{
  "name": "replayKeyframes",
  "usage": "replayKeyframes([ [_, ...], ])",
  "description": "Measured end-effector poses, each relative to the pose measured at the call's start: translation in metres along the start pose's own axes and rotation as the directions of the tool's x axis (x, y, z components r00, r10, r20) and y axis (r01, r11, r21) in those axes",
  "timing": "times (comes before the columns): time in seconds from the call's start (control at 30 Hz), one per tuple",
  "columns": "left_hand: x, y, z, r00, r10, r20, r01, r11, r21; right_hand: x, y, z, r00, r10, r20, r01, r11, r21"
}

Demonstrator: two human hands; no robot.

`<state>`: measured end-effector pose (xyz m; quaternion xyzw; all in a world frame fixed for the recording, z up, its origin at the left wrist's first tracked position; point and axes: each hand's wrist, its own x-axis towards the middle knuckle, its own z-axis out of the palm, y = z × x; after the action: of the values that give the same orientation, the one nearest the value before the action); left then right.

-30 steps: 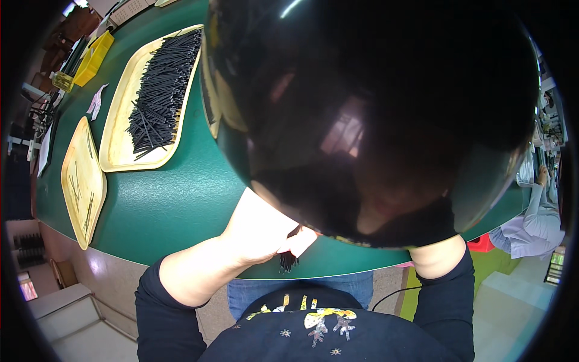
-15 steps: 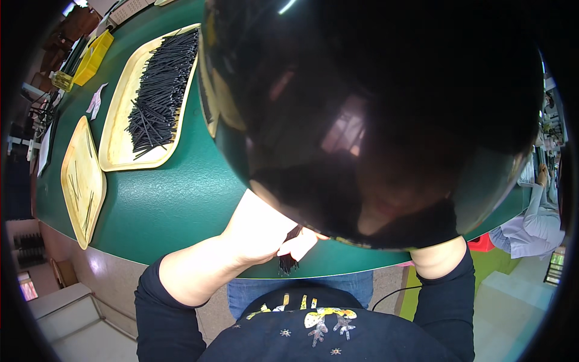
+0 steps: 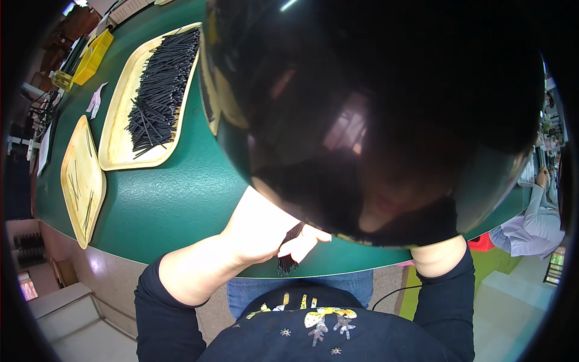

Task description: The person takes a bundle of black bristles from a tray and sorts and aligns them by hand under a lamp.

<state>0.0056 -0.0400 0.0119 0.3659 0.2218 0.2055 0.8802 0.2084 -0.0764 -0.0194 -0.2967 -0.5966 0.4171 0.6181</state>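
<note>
At the table's front edge my left hand (image 3: 259, 232) is closed around a bundle of thin black wires (image 3: 287, 263). The lower ends of the bundle stick out below my fingers. A big glossy black dome (image 3: 386, 120) fills the upper right and hides part of this hand. Of my right arm only the wrist (image 3: 441, 259) and dark sleeve show; my right hand is behind the dome. To the left, a long cream tray (image 3: 117, 142) holds a heap of thin black sticks (image 3: 160, 90).
A second cream tray (image 3: 73, 208) with a few thin sticks lies at the left edge of the green table (image 3: 163, 211). Behind it are a scrap of pinkish paper (image 3: 96, 100) and a yellow bin (image 3: 93, 58). Another person (image 3: 534, 220) sits at far right, near a red container (image 3: 481, 243).
My left fingers have shifted slightly around the bundle, and a little more of it shows between them. The dome's edge has moved very slightly. The trays are unmoved.
</note>
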Motion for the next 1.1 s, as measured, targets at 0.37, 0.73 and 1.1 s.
replayKeyframes([
  [0.37,0.005,0.015,0.01,0.996,0.026,0.09,-0.058,0.926,0.374,0.004,-0.03,0.004,0.966,0.259,-0.005,-0.255,0.948,-0.19],
  [0.73,-0.006,-0.003,-0.002,0.959,0.279,0.059,-0.285,0.936,0.206,0.006,0.001,0.013,0.998,-0.051,-0.048,0.054,0.997,0.048],
  [1.1,-0.005,0.005,0.008,0.971,0.237,-0.028,-0.227,0.953,0.198,0.0,-0.008,0.019,0.998,0.009,-0.067,-0.011,0.999,-0.034],
])
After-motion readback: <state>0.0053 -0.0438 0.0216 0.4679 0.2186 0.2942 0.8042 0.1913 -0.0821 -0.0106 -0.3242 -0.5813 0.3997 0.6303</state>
